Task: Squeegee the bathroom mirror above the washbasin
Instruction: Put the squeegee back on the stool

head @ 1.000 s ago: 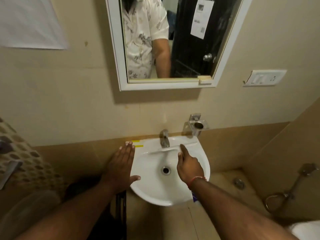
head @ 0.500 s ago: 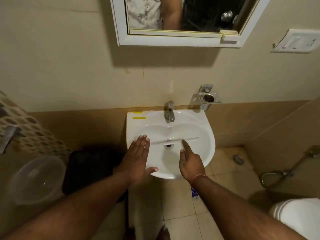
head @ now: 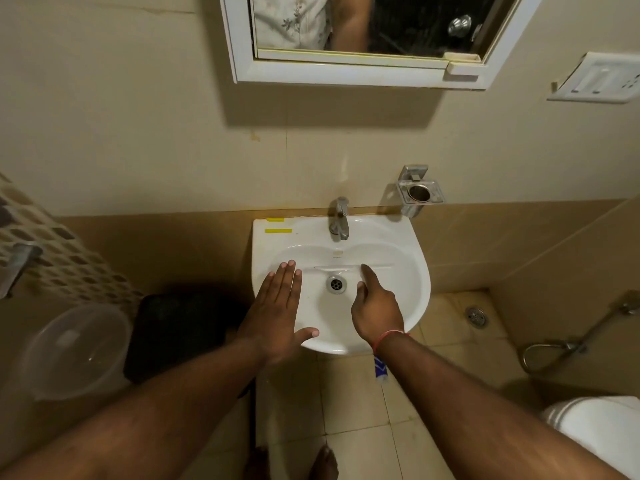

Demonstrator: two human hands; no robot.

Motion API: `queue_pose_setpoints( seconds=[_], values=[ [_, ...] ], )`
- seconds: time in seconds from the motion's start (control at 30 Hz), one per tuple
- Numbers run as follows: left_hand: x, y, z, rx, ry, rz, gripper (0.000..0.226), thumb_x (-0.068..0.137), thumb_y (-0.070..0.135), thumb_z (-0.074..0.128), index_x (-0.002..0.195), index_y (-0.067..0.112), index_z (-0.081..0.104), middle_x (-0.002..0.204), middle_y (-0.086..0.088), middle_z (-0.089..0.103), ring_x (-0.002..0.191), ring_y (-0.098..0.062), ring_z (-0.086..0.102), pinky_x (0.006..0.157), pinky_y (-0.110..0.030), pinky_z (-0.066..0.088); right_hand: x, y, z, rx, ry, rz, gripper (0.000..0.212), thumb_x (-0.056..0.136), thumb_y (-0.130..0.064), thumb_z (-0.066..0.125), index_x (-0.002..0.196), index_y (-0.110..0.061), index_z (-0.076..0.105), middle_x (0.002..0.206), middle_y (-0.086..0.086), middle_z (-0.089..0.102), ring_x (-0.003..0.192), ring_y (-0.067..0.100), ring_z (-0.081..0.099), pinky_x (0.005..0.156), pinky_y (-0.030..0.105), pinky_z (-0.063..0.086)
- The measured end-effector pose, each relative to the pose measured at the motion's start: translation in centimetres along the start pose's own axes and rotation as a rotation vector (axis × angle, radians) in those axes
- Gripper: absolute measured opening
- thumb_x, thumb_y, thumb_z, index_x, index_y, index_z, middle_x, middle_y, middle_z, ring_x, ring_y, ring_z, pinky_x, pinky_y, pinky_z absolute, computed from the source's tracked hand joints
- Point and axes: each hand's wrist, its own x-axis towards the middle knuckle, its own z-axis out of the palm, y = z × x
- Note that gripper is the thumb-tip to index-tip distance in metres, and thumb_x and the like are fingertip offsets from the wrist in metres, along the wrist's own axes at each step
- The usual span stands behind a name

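Both hands are held over the white washbasin [head: 412, 258]: left hand [head: 277, 306] flat, fingers spread, empty; right hand [head: 375, 306] loosely curled, forefinger extended, empty. Mirror [head: 363, 26] is seen above.

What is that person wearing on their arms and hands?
Both arms are bare, with no sleeves reaching the forearms and no gloves. The left hand has no ring or band that shows. The right hand has a thin red thread bracelet tied around the wrist. The mirror shows a white shirt with a flower print.
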Motion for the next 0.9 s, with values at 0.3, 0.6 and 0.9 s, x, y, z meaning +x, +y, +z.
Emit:
queue_pose_setpoints(
  seconds=[0.3,0.6,0.9],
  values=[
    [0.3,-0.8,-0.3,0.031,0.001,-0.033,0.124,0.098,0.091,0.035,0.173,0.011,-0.022,0.18,-0.011,-0.037,0.166,-0.028,-0.035,0.14,-0.052,-0.005,0.2,-0.3,0.8,-0.144,-0.178,0.082,0.048,0.107,-0.02,0.044,0.155,-0.024,0.049,0.125,0.017,0.072,0.113,0.041,0.069,0.101,0.046,0.056],
    [-1.9,-4.9,-0.1,-0.035,0.016,-0.153,0.126,0.097,0.09,0.041,0.174,0.012,-0.021,0.181,-0.009,-0.033,0.167,-0.025,-0.034,0.14,-0.05,-0.008,0.5,-4.2,4.7,-0.141,-0.213,-0.075,0.048,0.112,-0.027,0.038,0.16,-0.026,0.042,0.134,0.016,0.07,0.118,0.041,0.069,0.103,0.049,0.057],
    [-9.9,-14.0,2.8,-0.037,0.06,-0.358,0.121,0.099,0.087,0.037,0.175,-0.003,0.009,0.184,-0.026,0.004,0.173,-0.04,0.001,0.139,-0.06,0.014,-0.7,-12.4,14.3,-0.144,-0.381,-0.361,0.053,0.113,-0.037,0.043,0.165,-0.029,0.036,0.124,0.019,0.074,0.11,0.041,0.07,0.095,0.046,0.057]
  ],
)
